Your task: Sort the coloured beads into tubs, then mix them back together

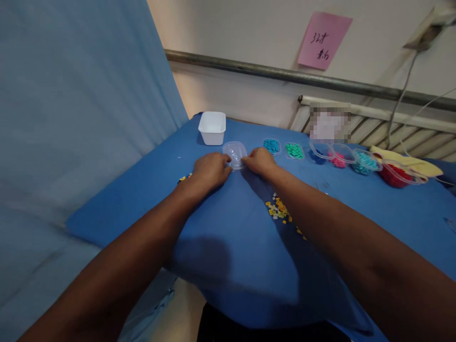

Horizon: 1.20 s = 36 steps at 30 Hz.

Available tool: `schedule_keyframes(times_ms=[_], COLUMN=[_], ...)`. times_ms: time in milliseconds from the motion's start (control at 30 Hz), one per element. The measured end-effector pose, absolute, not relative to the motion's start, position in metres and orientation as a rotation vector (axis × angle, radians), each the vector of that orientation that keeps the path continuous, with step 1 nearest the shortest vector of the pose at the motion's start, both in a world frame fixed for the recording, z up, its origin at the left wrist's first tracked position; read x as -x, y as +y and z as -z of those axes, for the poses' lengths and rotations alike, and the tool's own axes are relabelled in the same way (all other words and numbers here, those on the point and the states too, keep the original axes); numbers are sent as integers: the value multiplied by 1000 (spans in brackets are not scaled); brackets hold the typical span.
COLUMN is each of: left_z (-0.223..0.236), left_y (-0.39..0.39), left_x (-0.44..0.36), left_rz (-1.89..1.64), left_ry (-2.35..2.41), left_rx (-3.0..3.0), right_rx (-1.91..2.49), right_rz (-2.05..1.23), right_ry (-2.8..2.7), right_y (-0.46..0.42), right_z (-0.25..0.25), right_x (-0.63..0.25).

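Fingers of the left hand (212, 170) and right hand (260, 161) touch opposite sides of a clear plastic container (235, 152); whether they clamp its rim, I cannot tell. It sits between the hands on the blue surface (142, 199). Yellow pieces (278, 209) lie scattered by the right forearm. Farther out stand a white tub (213, 137), left, and blue pieces (271, 146) and green pieces (294, 151) in containers, right.

Dim light; soft shadows on blue cloth (149, 190); glints on clear plastic (235, 153); edges stretched.
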<state>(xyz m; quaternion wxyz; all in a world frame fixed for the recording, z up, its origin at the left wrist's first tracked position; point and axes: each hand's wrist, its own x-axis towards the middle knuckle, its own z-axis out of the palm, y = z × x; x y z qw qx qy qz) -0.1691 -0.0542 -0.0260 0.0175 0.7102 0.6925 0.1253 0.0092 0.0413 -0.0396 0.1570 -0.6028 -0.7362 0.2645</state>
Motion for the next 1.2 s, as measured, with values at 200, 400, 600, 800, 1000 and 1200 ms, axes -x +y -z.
schedule_keyframes(times_ms=[200,400,600,800,1000,1200], left_z=[31,40,52,58,52,44], left_y=[-49,-51,-57,-57,-44,-57], left_x=[159,146,155,151,141,91], left_rz=[-874,-1010,-819,-689,-465,-526], left_ry=[1991,1938,2057,1920,1975,1754], left_rx=[-2015,-1824,-1944,-2375,-2426,-2478], right_rx=[1705,1619,1566,1627,1831,2051], right_rz=[-1102,-1340,-1275,-1007,-673,-443], right_ry=[-1868,-1735,-1720,-1727,-1709,-1846], right_y=[35,22,28,32,14,-2], right_z=[35,28,18,8,23,56], right_x=[-25,-30,-64,-175,-308,-370])
